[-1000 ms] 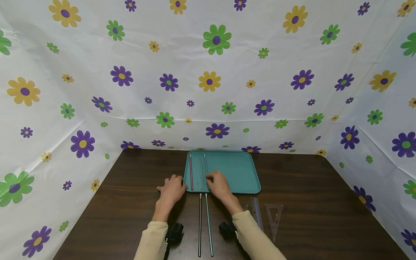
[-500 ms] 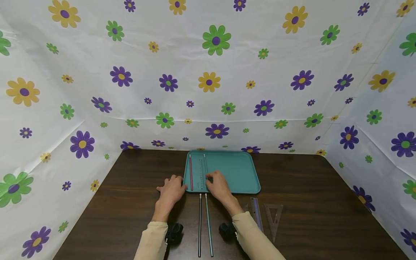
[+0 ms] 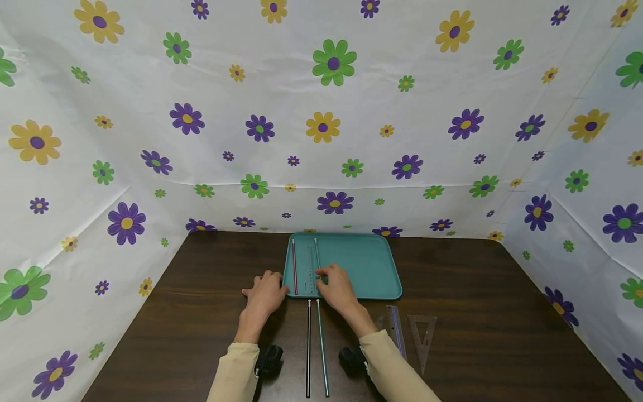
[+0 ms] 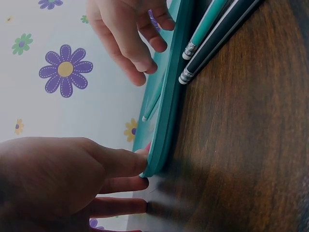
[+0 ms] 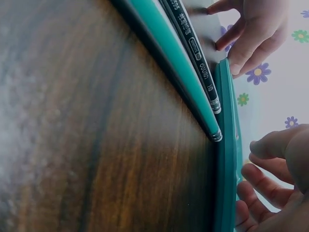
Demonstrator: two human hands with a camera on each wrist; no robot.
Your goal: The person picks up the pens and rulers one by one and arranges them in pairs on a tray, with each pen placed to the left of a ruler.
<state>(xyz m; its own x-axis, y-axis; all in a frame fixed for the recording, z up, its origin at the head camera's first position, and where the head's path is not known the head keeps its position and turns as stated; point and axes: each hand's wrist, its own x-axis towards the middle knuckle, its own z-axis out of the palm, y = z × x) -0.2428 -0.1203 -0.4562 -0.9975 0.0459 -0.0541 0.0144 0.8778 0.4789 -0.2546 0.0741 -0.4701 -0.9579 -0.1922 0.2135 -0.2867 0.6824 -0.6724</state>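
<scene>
- Left hand point(image 3: 266, 293): thumb presses on the near left corner of the tray; fingers point(image 4: 120, 207) straight and spread on the worktop point(image 3: 477, 312).
- Tray point(image 3: 366, 265): teal, flat on the worktop, long axis left to right.
- Red pencil point(image 3: 294, 268): in the tray, along its left side; long axis runs away from the person, pale end at the far side.
- Black pencil point(image 3: 308, 349): on the worktop in front of the tray; long axis near to far, eraser end towards the tray. "HB" legible on the barrel; other characters unclear.
- Clear ruler point(image 3: 309, 271): in the tray, right of the red pencil, roughly parallel to it; scale figures too small to read.
- Teal pencil point(image 3: 317, 253): in the tray, just beside the clear ruler; long axis near to far, pale end pointing away from the person.
- Green pencil point(image 3: 323, 349): beside the black pencil, eraser end towards the tray, near end angled right.
- Right hand point(image 3: 337, 286): over the tray at the teal pencil; fingers point(image 5: 268, 187) loosely curved, thumb apart. Contact with the pencil cannot be told.
- Blue-banded ruler point(image 3: 396, 330): on the worktop, near end angled right.
- Set square point(image 3: 423, 355): clear, narrow tip towards the person.
</scene>
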